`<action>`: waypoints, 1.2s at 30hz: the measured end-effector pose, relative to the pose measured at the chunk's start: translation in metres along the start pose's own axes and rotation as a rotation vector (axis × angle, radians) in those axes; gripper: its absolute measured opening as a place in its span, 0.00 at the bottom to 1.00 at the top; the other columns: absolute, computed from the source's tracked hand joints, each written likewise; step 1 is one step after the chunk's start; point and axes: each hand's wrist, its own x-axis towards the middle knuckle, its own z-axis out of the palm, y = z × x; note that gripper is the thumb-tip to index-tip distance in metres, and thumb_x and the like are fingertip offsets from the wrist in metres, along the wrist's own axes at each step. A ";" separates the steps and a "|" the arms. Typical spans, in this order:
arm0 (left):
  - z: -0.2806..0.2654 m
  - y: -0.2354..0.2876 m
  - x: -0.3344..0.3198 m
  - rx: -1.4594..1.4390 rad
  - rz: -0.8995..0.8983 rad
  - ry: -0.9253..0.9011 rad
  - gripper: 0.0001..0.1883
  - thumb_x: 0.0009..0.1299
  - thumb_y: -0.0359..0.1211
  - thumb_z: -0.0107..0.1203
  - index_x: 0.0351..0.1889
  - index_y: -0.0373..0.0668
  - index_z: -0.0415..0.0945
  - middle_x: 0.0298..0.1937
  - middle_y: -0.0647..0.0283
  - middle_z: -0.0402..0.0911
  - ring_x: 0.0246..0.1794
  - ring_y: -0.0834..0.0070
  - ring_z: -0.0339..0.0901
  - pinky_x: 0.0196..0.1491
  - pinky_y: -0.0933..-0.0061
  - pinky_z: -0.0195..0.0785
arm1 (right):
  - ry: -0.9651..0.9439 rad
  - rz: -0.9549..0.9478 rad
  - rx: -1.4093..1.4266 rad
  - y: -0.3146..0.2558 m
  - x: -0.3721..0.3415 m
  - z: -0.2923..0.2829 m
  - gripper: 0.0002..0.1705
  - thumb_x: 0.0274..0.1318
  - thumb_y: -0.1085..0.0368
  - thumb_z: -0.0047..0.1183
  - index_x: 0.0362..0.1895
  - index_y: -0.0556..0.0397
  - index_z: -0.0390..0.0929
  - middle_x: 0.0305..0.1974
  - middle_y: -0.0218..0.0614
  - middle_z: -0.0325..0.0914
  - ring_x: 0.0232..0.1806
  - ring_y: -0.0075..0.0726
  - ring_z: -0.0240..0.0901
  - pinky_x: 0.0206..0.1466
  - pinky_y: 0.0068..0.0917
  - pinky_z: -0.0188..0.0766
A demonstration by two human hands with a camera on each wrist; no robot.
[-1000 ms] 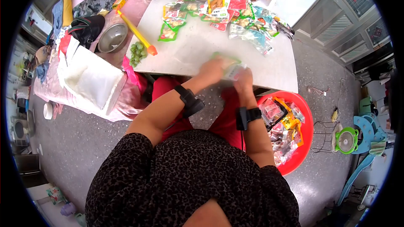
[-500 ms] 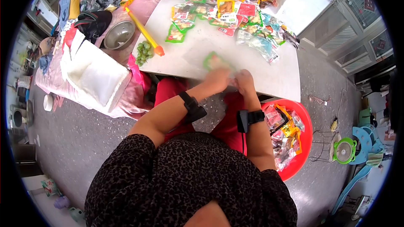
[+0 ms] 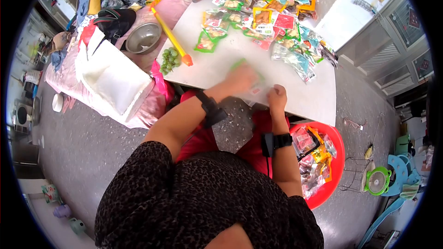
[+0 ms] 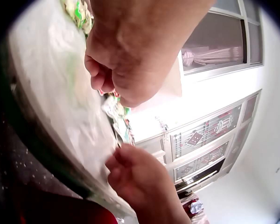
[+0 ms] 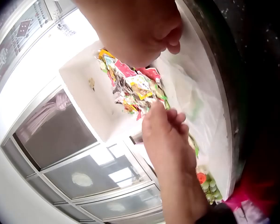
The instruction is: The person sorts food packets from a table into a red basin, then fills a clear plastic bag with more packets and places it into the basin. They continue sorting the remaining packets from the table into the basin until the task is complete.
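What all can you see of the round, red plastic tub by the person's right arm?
The round, red tub looks like smooth, glossy plastic. It is open-topped and appears upright, lower than the white, flat table, by its near right corner. Small clear, orange and black plastic packets lie heaped inside; bare wall shows on its right side. The person's bare right forearm hides its left edge. Its base, and whether it touches the table, cannot be seen.

On the white table, packets are showing green, red, orange and pale blue, and grapes green. Left of the table, bedding is glowing pink; to its right, a tub is showing red. Before it, a leopard-print top is mixing black and brown.
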 end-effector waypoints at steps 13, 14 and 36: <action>-0.037 -0.125 0.026 0.328 -0.928 -0.036 0.29 0.51 0.44 0.47 0.51 0.44 0.61 0.52 0.52 0.61 0.51 0.53 0.59 0.49 0.55 0.55 | 0.056 -0.416 -0.228 0.034 0.002 -0.004 0.08 0.43 0.72 0.42 0.31 0.62 0.69 0.28 0.46 0.70 0.30 0.41 0.67 0.36 0.28 0.63; -0.039 -0.127 0.026 0.301 -0.913 -0.041 0.28 0.51 0.43 0.47 0.50 0.45 0.61 0.52 0.52 0.61 0.51 0.53 0.58 0.49 0.55 0.54 | 0.048 -0.397 -0.200 0.032 0.002 -0.003 0.08 0.43 0.73 0.42 0.31 0.62 0.69 0.28 0.45 0.70 0.30 0.40 0.67 0.35 0.28 0.63; -0.053 -0.011 -0.015 -0.156 0.163 0.258 0.10 0.42 0.27 0.53 0.24 0.41 0.67 0.37 0.58 0.67 0.42 0.62 0.65 0.43 0.67 0.61 | -0.193 0.294 0.674 -0.037 -0.008 -0.029 0.18 0.52 0.59 0.43 0.43 0.57 0.63 0.34 0.35 0.70 0.35 0.33 0.69 0.36 0.27 0.68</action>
